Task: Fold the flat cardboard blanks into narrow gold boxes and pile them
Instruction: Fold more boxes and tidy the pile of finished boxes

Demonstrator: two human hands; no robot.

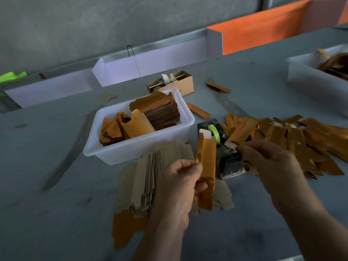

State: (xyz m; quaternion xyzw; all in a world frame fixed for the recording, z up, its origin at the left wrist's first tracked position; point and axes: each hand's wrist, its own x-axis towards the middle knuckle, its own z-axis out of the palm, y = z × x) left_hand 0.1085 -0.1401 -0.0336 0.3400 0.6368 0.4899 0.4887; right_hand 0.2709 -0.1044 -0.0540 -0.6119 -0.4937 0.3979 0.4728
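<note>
My left hand (180, 183) grips a narrow gold box (206, 166), held upright with its white end flap at the top. My right hand (271, 159) hovers just right of it, over the tape dispenser (222, 147), fingers curled; whether they pinch a bit of tape I cannot tell. A fanned stack of flat blanks (148, 181), brown side up, lies on the table under my left hand. A pile of folded gold boxes (293, 140) spreads across the table to the right.
A white tub (139, 147) with stacked gold blanks stands behind the blanks. A small cardboard box (175, 81) sits farther back. Another white tub (308, 78) is at the far right. Loose gold pieces (198, 110) lie on the grey table.
</note>
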